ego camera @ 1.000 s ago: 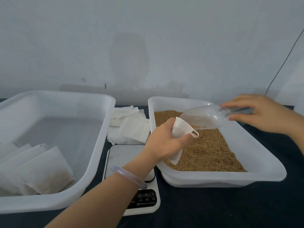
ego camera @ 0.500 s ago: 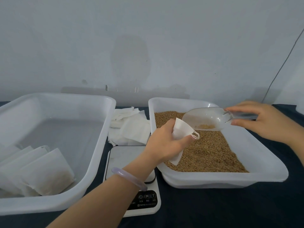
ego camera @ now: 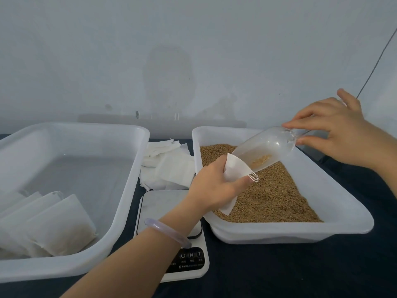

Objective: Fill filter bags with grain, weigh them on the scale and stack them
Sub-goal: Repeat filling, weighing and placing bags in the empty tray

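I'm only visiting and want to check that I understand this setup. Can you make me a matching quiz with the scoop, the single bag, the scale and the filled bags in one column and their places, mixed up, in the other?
Things
1. clear scoop
2. single filter bag
3. scale
4. filled bags

Places
A. lying in the left tub
B. on the table, between the left tub and the grain tub
C. gripped by the left hand, above the grain
D. tilted in the right hand, with a little grain inside

Pairs: 1-D, 2-C, 3-B, 4-A
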A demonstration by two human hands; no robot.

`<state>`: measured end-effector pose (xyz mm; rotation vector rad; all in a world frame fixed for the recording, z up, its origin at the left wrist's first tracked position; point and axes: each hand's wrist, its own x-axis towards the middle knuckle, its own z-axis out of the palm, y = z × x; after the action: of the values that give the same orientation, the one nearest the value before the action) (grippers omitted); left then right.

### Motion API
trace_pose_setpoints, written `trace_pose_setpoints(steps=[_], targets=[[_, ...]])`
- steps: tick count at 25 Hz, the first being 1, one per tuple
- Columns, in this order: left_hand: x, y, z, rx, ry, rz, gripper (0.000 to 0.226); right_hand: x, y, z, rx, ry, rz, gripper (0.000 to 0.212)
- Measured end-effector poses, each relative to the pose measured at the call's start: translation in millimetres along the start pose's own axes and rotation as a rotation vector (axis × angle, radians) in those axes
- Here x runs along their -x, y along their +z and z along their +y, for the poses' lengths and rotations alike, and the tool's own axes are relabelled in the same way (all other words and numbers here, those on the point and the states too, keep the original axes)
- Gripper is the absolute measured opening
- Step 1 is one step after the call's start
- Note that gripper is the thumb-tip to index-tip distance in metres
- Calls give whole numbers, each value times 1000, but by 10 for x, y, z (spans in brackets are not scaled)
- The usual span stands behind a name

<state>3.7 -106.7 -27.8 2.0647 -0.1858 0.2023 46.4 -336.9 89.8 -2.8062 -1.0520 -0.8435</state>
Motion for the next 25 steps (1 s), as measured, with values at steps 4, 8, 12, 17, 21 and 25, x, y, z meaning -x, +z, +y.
trace_pose_setpoints(steps=[4, 8, 12, 17, 21, 25], targets=[[-1, 2, -4, 2, 0, -3, 57, 14, 28, 28, -3, 11, -2, 33], [-1, -1, 1, 3, -9, 6, 56, 32, 84, 56, -131, 100, -83, 36], [-2, -1, -17, 53, -9, 26, 47, 149, 180, 85, -407, 246, -226, 36], [-12, 4, -32, 181, -12, 73, 51, 349, 582, 60, -451, 395, -430, 31], [8, 2, -40, 249, -7, 99, 41, 426, 1040, -89, -352, 389, -598, 26], [11, -40, -10, 436, -21, 99, 17, 393, 1229, -132, -325, 378, -650, 21]])
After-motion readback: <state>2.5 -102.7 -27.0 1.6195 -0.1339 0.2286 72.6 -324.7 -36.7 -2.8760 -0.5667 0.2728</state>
